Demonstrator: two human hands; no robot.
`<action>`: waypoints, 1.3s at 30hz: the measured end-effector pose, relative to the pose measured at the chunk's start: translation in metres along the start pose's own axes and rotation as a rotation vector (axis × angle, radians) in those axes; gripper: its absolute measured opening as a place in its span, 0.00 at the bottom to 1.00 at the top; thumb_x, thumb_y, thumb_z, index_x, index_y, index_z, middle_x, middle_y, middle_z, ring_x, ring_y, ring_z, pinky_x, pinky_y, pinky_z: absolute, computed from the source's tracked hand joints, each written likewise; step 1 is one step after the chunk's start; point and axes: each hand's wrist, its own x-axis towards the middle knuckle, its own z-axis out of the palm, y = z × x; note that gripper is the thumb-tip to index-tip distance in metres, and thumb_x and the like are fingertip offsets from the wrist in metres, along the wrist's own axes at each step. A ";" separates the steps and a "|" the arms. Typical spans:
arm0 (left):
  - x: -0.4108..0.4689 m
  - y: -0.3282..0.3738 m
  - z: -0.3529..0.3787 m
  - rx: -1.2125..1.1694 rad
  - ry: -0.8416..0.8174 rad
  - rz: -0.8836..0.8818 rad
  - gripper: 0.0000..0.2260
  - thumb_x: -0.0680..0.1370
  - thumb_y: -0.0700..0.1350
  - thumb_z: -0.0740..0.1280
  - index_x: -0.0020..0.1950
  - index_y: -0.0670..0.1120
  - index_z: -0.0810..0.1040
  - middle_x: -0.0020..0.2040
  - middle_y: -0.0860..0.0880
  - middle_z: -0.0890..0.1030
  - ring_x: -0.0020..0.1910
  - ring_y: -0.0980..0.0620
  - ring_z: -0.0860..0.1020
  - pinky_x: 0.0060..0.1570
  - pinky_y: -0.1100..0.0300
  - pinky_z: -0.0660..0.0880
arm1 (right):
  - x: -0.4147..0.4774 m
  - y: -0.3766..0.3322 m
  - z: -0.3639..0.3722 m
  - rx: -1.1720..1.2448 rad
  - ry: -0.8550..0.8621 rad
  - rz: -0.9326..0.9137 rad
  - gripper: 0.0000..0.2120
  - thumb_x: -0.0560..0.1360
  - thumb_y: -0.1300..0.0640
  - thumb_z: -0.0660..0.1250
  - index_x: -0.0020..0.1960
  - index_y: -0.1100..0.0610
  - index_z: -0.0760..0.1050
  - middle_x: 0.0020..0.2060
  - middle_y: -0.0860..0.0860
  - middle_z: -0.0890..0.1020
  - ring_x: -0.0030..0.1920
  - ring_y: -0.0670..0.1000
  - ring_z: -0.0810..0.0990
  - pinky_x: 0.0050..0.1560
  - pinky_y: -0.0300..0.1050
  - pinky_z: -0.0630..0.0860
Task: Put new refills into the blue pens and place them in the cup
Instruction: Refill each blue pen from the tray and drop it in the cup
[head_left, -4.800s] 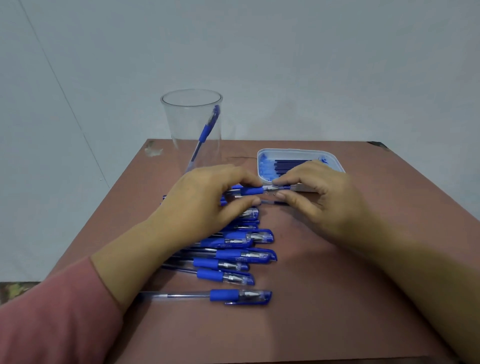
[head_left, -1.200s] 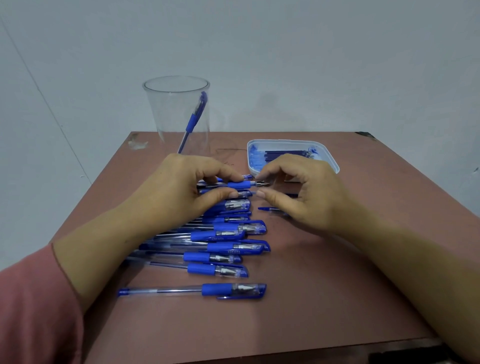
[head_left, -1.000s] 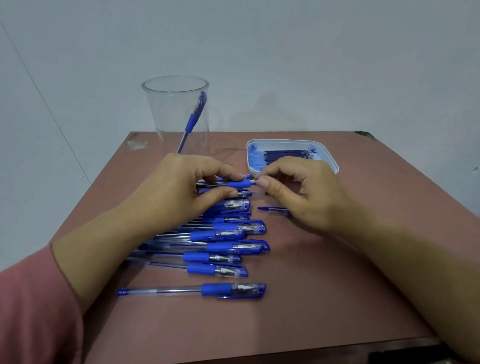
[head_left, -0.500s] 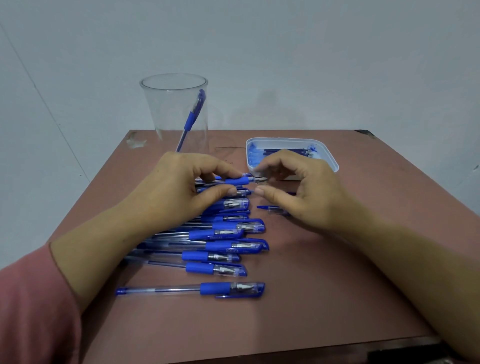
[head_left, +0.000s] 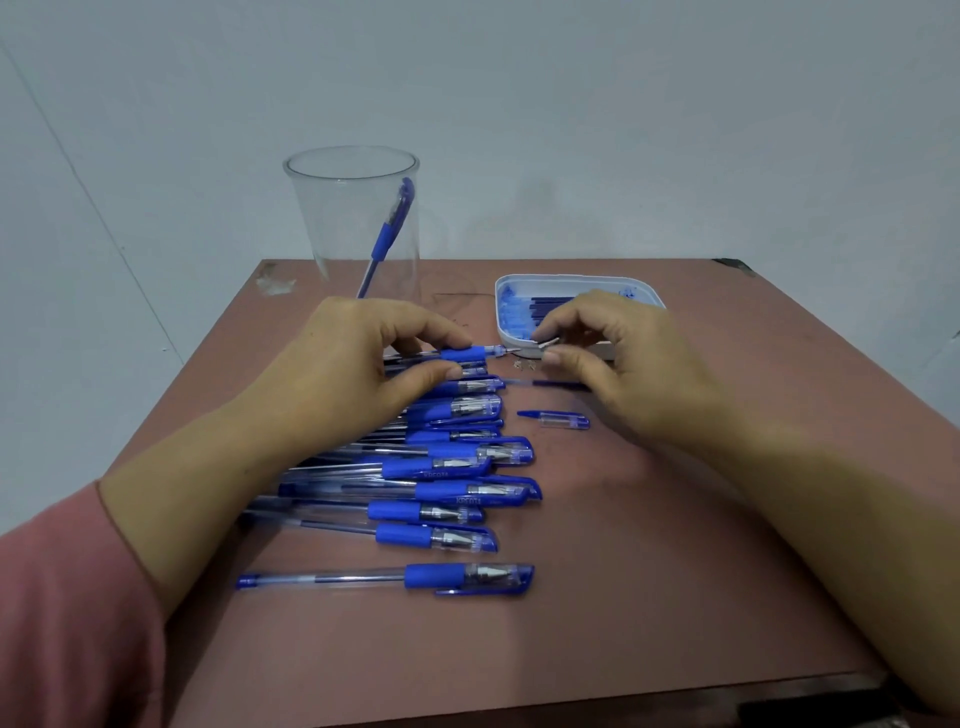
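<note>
At the far end of the row of pens (head_left: 452, 488), the left hand (head_left: 358, 374) is gripping one pen (head_left: 465, 354) by its blue grip, thumb below and forefinger curled over the top, and is holding it level just above the others with its front end pointing right. Facing it, the right hand (head_left: 628, 379) is pinching a small silvery piece (head_left: 549, 343) between thumb and forefinger, just off the pen's end; the piece is too blurred to name, and the other fingers are curling loosely. Behind that hand a white tray (head_left: 576, 279) is holding dark refills (head_left: 543, 307), and below the hand one loose refill (head_left: 550, 384) is lying on the table (head_left: 649, 597), with a cap (head_left: 558, 419) lying just nearer. The remaining pens are lying side by side, capped ends to the right, the nearest pen (head_left: 415, 577) sitting a little apart from the rest. Toward the far left a clear cup (head_left: 332, 223) is standing upright with a single pen (head_left: 390, 234) leaning inside against its right wall. A pink sleeve (head_left: 62, 623) is covering the left arm.
</note>
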 end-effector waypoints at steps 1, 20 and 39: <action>0.000 -0.001 -0.001 0.004 -0.001 -0.005 0.11 0.72 0.49 0.73 0.49 0.64 0.79 0.40 0.79 0.73 0.41 0.71 0.76 0.38 0.79 0.67 | 0.001 0.003 -0.002 -0.042 -0.040 -0.001 0.11 0.74 0.62 0.70 0.48 0.46 0.77 0.42 0.37 0.78 0.45 0.37 0.76 0.47 0.25 0.68; 0.000 -0.006 -0.002 0.024 0.002 -0.018 0.12 0.72 0.50 0.73 0.49 0.66 0.78 0.39 0.70 0.76 0.46 0.66 0.77 0.41 0.78 0.70 | 0.007 -0.003 -0.013 -0.188 -0.330 -0.082 0.11 0.75 0.59 0.68 0.54 0.46 0.79 0.47 0.43 0.79 0.51 0.43 0.75 0.54 0.41 0.72; -0.001 0.001 0.003 -0.058 0.031 0.015 0.12 0.71 0.48 0.74 0.49 0.65 0.79 0.41 0.76 0.76 0.43 0.68 0.77 0.38 0.75 0.70 | -0.005 -0.006 -0.016 0.033 0.023 -0.044 0.02 0.73 0.57 0.69 0.45 0.53 0.80 0.40 0.41 0.82 0.45 0.42 0.81 0.45 0.28 0.72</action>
